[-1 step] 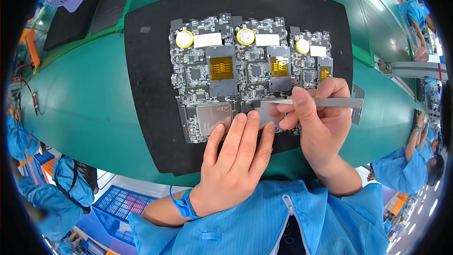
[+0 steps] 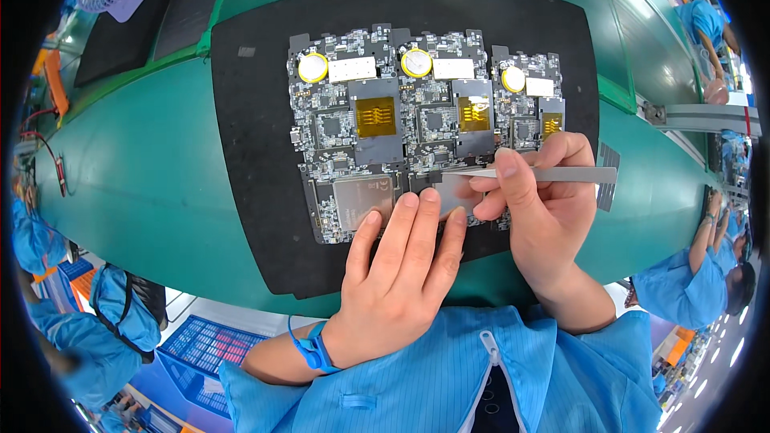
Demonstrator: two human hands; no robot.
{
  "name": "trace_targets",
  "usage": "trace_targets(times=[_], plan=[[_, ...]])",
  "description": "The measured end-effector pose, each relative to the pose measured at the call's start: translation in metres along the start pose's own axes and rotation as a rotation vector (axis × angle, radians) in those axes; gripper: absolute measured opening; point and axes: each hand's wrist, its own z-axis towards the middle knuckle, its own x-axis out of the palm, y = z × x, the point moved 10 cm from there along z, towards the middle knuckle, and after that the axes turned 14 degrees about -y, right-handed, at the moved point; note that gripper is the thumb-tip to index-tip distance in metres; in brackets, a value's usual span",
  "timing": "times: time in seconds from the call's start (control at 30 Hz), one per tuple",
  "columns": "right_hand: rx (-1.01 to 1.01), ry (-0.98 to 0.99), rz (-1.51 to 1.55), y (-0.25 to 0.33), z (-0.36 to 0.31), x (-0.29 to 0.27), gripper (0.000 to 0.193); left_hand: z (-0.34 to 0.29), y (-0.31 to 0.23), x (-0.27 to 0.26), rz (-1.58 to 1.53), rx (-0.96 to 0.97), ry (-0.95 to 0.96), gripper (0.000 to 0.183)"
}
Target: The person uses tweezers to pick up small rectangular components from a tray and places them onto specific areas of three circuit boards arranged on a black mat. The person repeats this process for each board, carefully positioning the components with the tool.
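Right hand (image 2: 545, 212) grips tweezers (image 2: 573, 175) over the middle circuit board (image 2: 437, 119), left hand (image 2: 391, 297) rests fingers-extended at its lower edge; I log no visible shift, work holding.

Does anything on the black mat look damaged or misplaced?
Nothing stands out: three boards lie side by side on the mat, without visible damage. Parts behind the left hand and right hand are hidden.
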Motion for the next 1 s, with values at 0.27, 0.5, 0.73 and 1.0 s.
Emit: trace_targets(times=[0.27,0.5,0.73,1.0], plan=[[0.010,-0.001,0.024,0.001,-0.001,0.003,0.026,0.005,0.001,-0.002,-0.018,0.012,0.013,0.043],[0.009,-0.014,0.000,0.004,-0.004,0.003,0.026,0.010,0.002,-0.001,-0.056,0.019,0.009,0.043],[-0.331,0.081,-0.082,0.018,-0.014,0.003,0.027,0.029,0.015,-0.001,-0.304,-0.154,0.158,0.047],[-0.408,0.195,-0.091,0.022,-0.023,0.014,0.023,0.007,0.004,-0.007,-0.165,-0.044,0.002,0.045]])
